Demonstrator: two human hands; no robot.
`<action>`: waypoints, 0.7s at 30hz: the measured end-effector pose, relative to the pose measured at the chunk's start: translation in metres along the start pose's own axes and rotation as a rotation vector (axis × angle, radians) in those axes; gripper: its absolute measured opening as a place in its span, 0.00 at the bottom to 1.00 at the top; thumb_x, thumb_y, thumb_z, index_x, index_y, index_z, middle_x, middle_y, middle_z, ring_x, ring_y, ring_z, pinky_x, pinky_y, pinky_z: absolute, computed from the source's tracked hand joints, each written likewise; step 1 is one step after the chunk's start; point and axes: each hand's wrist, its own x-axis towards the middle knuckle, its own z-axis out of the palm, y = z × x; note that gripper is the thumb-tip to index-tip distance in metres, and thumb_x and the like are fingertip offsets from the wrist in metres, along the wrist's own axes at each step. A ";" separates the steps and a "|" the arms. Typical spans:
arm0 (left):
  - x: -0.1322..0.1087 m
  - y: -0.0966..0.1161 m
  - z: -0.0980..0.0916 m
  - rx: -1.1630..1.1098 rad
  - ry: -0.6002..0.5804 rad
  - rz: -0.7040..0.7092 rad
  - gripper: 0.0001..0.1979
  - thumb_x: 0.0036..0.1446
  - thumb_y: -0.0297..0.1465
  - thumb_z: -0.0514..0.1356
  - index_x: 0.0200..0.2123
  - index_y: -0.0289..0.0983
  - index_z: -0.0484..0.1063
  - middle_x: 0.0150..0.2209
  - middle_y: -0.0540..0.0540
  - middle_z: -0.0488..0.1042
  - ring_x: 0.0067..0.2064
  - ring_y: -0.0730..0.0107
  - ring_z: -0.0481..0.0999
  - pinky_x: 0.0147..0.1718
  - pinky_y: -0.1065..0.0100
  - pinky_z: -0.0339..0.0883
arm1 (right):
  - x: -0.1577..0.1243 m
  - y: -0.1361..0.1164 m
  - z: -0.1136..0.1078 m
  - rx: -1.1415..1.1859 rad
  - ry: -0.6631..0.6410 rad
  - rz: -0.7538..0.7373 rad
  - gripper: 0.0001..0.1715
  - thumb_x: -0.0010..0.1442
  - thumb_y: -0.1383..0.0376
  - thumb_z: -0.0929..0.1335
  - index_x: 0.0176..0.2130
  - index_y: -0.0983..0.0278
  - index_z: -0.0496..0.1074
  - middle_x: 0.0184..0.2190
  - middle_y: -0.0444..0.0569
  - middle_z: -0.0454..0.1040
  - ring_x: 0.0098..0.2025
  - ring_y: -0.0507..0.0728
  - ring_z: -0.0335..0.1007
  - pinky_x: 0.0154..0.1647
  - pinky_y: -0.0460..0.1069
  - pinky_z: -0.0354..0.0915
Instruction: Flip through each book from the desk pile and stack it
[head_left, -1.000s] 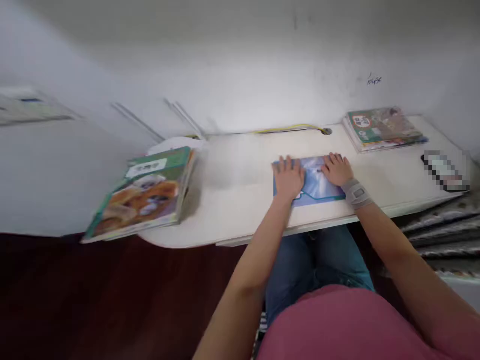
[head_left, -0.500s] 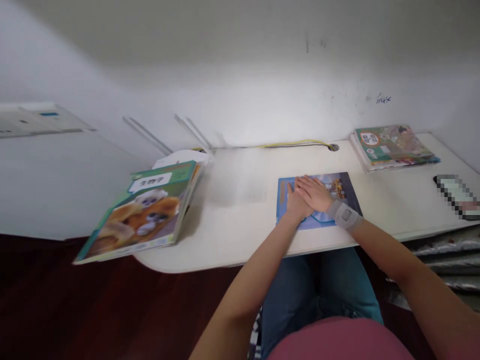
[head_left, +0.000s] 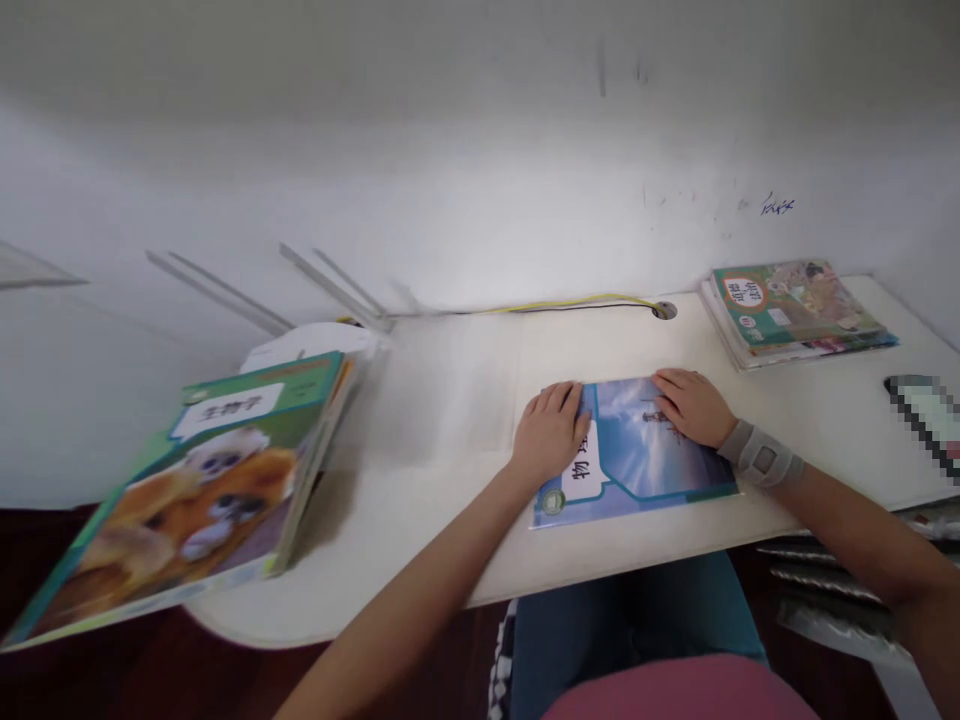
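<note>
A blue book with a sky picture on its cover (head_left: pixel 637 455) lies flat on the white desk (head_left: pixel 450 400) in front of me. My left hand (head_left: pixel 551 432) rests on the book's left edge, fingers curled over its far corner. My right hand (head_left: pixel 691 405) lies flat on the book's upper right part, fingers stretched out. A grey band is on my right wrist (head_left: pixel 763 458).
A stack of books with an orange animal cover (head_left: pixel 195 490) overhangs the desk's left end. Another book pile (head_left: pixel 795 312) sits at the far right by the wall. A dark phone (head_left: pixel 926 415) lies at the right edge. A yellow cable (head_left: pixel 570 302) runs along the wall.
Half a second ago both hands overlapped on a darker cover; now they are apart on the book's two sides and a sky cover faces up. The view has swung left.
</note>
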 end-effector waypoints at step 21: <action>0.002 -0.042 -0.018 -0.398 0.056 -0.449 0.15 0.58 0.40 0.53 0.36 0.37 0.75 0.44 0.39 0.76 0.43 0.59 0.75 0.45 0.58 0.66 | 0.000 0.018 0.000 -0.063 0.082 0.101 0.18 0.65 0.61 0.60 0.46 0.67 0.73 0.42 0.57 0.73 0.45 0.62 0.65 0.46 0.55 0.60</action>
